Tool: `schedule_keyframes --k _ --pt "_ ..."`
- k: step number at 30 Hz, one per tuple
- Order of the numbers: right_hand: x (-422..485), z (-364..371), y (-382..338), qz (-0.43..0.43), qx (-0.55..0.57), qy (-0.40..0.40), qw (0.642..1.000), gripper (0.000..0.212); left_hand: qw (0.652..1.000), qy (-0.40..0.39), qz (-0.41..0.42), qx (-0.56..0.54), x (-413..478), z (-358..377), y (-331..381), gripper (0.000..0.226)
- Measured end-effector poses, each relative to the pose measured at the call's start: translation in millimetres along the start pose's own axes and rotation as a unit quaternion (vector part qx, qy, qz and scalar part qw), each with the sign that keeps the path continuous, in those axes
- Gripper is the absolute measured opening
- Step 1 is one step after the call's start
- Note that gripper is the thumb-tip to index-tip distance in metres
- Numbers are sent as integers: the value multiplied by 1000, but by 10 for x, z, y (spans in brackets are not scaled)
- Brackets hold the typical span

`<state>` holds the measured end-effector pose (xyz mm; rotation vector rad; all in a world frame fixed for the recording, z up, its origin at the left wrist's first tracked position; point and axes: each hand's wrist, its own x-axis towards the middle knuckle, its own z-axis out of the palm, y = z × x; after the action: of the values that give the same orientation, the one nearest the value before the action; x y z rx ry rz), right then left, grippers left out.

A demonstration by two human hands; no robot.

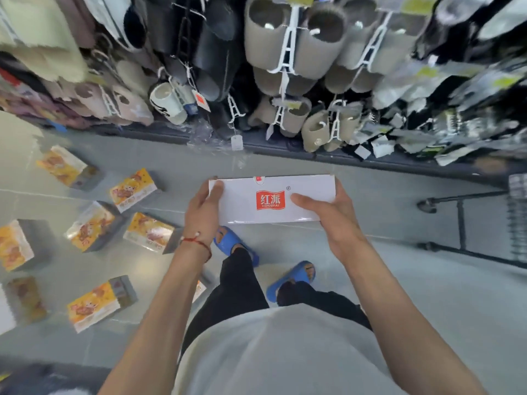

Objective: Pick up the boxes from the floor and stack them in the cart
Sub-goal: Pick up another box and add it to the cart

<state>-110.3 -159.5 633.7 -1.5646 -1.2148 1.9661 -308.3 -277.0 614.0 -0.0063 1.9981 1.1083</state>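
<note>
Overhead, a person holds a white box (242, 201) level in both hands above a shop floor (399, 280).
Left hand (203, 208) and right hand (328, 218) each have their grip clamped on one end, thumbs on top, probably to carry it flat for stacking. The box hangs above the person's feet, not yet in the cart (517, 218), whose wire edge shows far right. Several yellow boxes (132, 189) lie scattered on the floor to the left.

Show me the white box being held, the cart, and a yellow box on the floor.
white box (270, 200), head view, on its red logo
cart (460, 223), head view, on its dark frame bar
yellow box (149, 230), head view, on its printed top face
</note>
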Motion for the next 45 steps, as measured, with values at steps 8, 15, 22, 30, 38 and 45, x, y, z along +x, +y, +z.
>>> schedule_keyframes --k 8,15,22,30,38,45 --pt "-531 -1312 272 -26 91 135 986 58 985 -132 79 85 -621 1207 20 14" --pt "-829 -1991 475 -30 183 237 954 56 934 -236 151 222 -819 2071 187 75" --pt "-832 -2384 441 -37 233 328 915 36 877 -331 203 283 -827 2948 490 39" --pt "-794 -2641 280 -43 297 437 848 42 784 -452 252 344 -949 3821 909 16" --pt "-800 -3138 178 -70 354 529 768 40 716 -532 266 365 -1334 4710 1078 21" --pt "-777 -4079 143 -96 367 577 724 35 682 -553 294 378 -1869 5697 1058 26"
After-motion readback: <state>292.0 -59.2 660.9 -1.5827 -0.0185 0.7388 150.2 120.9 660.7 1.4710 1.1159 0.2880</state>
